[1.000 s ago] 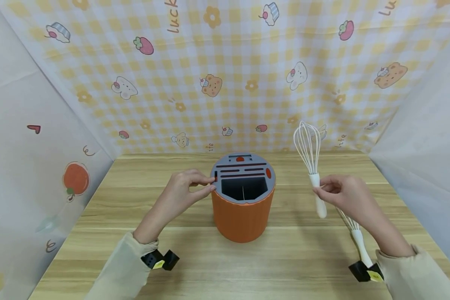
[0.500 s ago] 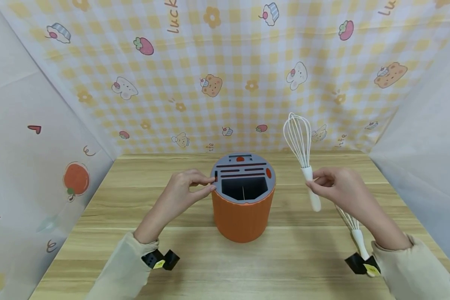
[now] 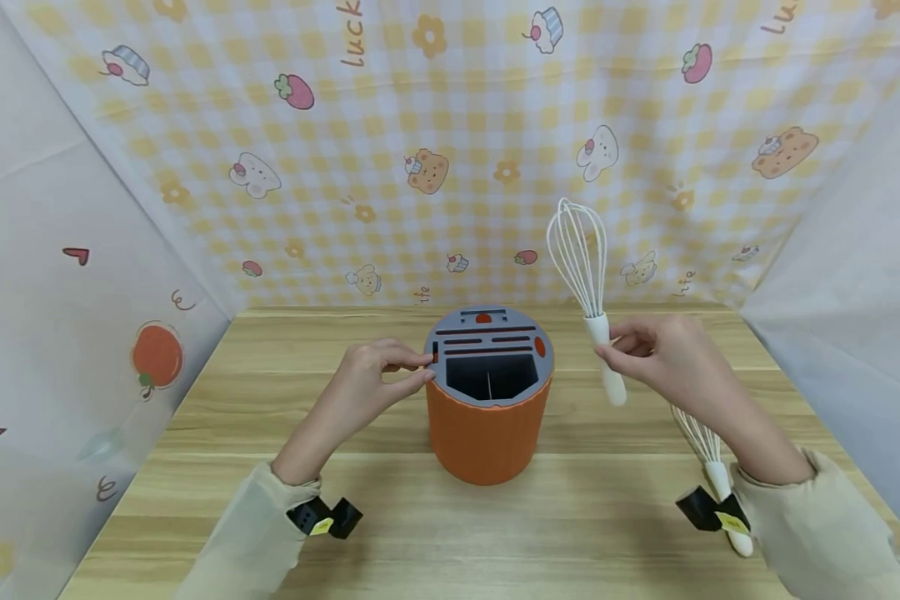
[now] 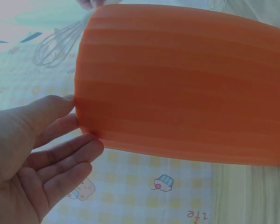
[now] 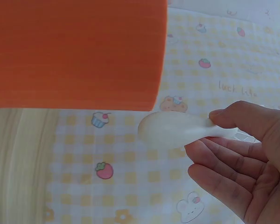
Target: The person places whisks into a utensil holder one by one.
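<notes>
Right hand pinches white whisk by handle, wires up, slightly tilted, raised beside orange holder. Left hand, fingers loosely extended, touches holder's rim. Head view shows the holder's slotted top; wrist views only its side.

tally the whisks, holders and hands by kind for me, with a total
Whisks: 2, the held whisk and the lying whisk
Orange holder: 1
Hands: 2, the left hand and the right hand
Total: 5
</notes>
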Available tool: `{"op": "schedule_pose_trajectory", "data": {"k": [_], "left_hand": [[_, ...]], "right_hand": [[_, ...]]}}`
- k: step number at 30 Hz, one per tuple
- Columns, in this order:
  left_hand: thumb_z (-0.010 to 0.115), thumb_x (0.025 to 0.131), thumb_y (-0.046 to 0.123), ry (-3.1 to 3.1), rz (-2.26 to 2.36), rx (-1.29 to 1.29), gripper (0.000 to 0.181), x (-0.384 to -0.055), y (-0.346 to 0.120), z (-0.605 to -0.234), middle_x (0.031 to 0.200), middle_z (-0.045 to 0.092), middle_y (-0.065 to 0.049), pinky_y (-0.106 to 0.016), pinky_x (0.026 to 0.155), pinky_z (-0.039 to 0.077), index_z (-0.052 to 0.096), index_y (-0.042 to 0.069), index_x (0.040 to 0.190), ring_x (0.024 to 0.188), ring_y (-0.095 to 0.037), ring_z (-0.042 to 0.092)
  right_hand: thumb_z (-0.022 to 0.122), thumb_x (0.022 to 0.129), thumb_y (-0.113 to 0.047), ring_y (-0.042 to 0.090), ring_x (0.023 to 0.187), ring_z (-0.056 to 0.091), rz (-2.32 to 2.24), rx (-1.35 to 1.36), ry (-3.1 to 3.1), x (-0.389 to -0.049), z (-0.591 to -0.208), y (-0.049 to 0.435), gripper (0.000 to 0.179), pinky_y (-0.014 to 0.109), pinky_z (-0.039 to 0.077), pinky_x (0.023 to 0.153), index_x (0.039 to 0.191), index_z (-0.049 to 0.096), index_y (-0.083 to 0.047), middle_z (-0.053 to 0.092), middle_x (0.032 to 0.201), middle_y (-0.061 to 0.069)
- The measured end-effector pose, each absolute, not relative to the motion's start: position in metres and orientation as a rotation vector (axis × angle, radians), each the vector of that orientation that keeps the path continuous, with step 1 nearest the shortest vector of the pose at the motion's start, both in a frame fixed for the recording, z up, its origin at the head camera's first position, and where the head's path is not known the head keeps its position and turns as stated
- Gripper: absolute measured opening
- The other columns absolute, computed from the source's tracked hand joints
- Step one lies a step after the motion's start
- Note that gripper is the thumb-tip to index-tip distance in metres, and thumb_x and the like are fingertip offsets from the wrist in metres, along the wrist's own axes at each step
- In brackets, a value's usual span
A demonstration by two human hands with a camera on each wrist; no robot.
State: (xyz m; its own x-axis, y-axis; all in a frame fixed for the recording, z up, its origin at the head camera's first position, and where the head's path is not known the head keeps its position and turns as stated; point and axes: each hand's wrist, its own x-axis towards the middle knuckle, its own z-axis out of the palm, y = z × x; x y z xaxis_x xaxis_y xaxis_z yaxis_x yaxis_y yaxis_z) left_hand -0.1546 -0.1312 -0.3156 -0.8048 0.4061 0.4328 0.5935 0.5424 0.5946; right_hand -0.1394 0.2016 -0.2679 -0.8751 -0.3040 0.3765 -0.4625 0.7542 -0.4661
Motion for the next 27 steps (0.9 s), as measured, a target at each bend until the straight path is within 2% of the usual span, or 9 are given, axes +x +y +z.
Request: {"op": "schedule_pose_trajectory", "data": {"k": [8,15,27], "left_hand": [[0.073,0.079,0.013,-2.515,-1.117,-0.851,0.015,-0.156,-0.132,-0.317,0.086,0.065,0.004,-0.033,0.074,0.054,0.074,0.009,0.093,0.080,-0.007,0.062],[0.073,0.079,0.014,-2.516,-1.107,-0.852,0.015,-0.157,-0.132,-0.317,0.085,0.065,0.005,-0.031,0.073,0.053,0.074,0.010,0.094,0.080,-0.006,0.062],[0.073,0.079,0.014,-2.521,-1.128,-0.842,0.014,-0.157,-0.133,-0.319,0.086,0.065,0.005,-0.033,0.074,0.053,0.074,0.011,0.093,0.079,-0.006,0.061]], "right_hand": [[0.069,0.082,-0.015,0.008,0.061,0.063,0.762,0.658,-2.647,-0.142,-0.253,0.190,0.009,0.023,0.049,0.057,0.086,0.072,-0.007,0.066,0.067,-0.008],[0.069,0.082,-0.012,0.003,0.060,0.061,0.775,0.702,-2.613,-0.146,-0.246,0.181,0.003,0.019,0.049,0.057,0.081,0.071,-0.011,0.064,0.065,-0.011],[0.068,0.083,-0.014,0.007,0.064,0.063,0.886,0.750,-2.644,-0.151,-0.238,0.155,0.010,0.024,0.050,0.059,0.089,0.072,-0.007,0.067,0.071,-0.003]]}}
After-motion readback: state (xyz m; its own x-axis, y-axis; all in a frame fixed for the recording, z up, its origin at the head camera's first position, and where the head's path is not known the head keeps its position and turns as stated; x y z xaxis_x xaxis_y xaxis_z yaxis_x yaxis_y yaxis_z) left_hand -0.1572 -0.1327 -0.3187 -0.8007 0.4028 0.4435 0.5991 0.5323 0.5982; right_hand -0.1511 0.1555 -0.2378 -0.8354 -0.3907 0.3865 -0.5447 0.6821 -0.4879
